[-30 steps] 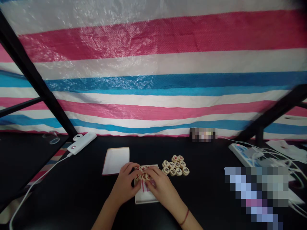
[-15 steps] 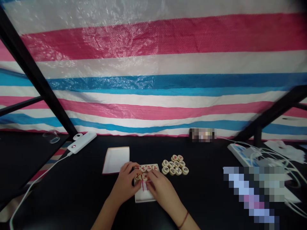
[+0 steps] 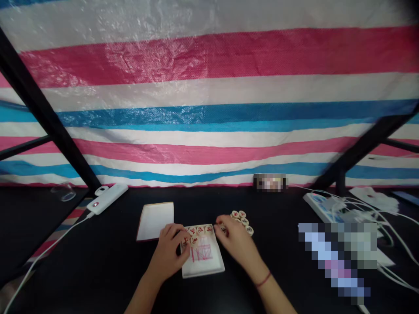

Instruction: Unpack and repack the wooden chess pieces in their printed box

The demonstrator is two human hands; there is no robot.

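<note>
Your right hand (image 3: 235, 242) has shifted to the loose pieces (image 3: 244, 216) at two o'clock of the box (image 3: 203, 267), grip unclear; keep your left hand (image 3: 168, 250) laid open, steadying it.

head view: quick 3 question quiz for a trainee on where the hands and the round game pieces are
1. True or false: the right hand is over at the loose pile of pieces, to the right of the white box.
2. What lies just left of the box? A) a white lid B) a red bowl C) a pair of scissors
3. Fill in: the left hand rests at the box's ___ side, by the row of pieces at its far end.
Key: 1 true; 2 A; 3 left.
</note>
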